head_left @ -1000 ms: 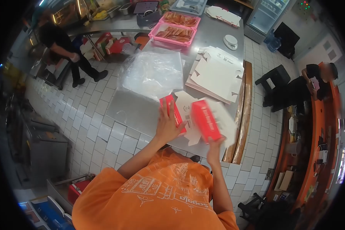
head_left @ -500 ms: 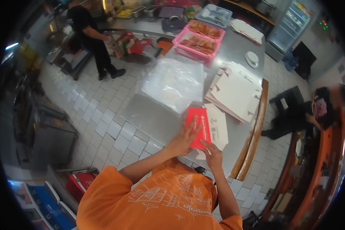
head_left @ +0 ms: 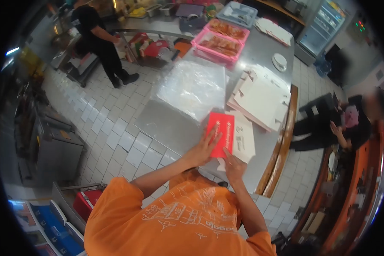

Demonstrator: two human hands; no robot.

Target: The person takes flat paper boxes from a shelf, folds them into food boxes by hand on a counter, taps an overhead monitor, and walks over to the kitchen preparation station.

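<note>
A red carton box [head_left: 227, 133] with white lettering lies at the near part of the metal table, its pale printed flap [head_left: 244, 143] spread out to the right. My left hand [head_left: 204, 148] grips the box from the left, fingers across its red face. At the near right corner, my right hand [head_left: 234, 166] holds the box's edge, index finger pressed against it. The underside of the box and part of my right fingers are hidden. Just beyond the box are clear plastic sheets [head_left: 190, 89] and a stack of flat white cartons [head_left: 264, 99].
Farther along the table [head_left: 151, 128] are pink trays of food [head_left: 219, 45], a blue-grey crate [head_left: 238, 15] and a small white scale [head_left: 279, 62]. Wooden rails [head_left: 281, 158] line the right edge. One person [head_left: 100, 40] stands at far left, another [head_left: 350, 121] at right.
The red face of the box now looks flatter and squarer, and my right hand has shifted slightly at its near edge. The person at right has moved, one hand now raised in front.
</note>
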